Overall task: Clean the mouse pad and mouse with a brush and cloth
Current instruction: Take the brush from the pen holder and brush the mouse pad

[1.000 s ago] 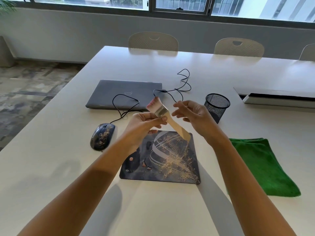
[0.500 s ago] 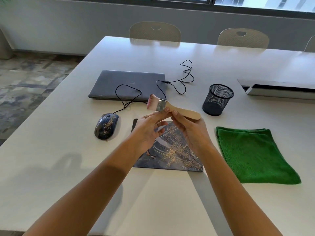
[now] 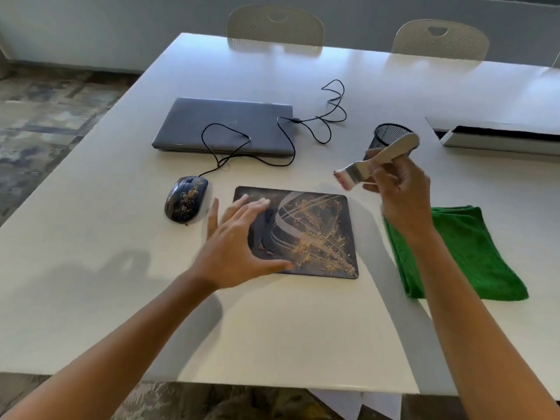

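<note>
The brush (image 3: 368, 163) has passed to the right hand (image 3: 400, 189), which grips it; left hand (image 3: 239, 247) spread flat; crumbs remain on mouse pad (image 3: 315, 234) and mouse (image 3: 186, 199), cloth (image 3: 463, 250) unused.

Crumb-strewn mouse pad (image 3: 315, 234); mouse (image 3: 185, 199) beside

I count two hands of mine: my right hand (image 3: 400, 192) grips one brush (image 3: 375, 163), and my left hand (image 3: 239, 241) is spread flat with its fingers straight. Under my left hand's fingers lies one mouse pad (image 3: 318, 231), and just beyond that hand's little finger sits one mouse (image 3: 185, 199) with one black cable (image 3: 272, 140) running from it. Farther out past my left hand there is one closed laptop (image 3: 224, 125). Below my right wrist lies one green cloth (image 3: 466, 253); right behind the brush stands one mesh cup (image 3: 388, 136). Across the one table (image 3: 91, 237) I count two chairs (image 3: 275, 27).
</note>
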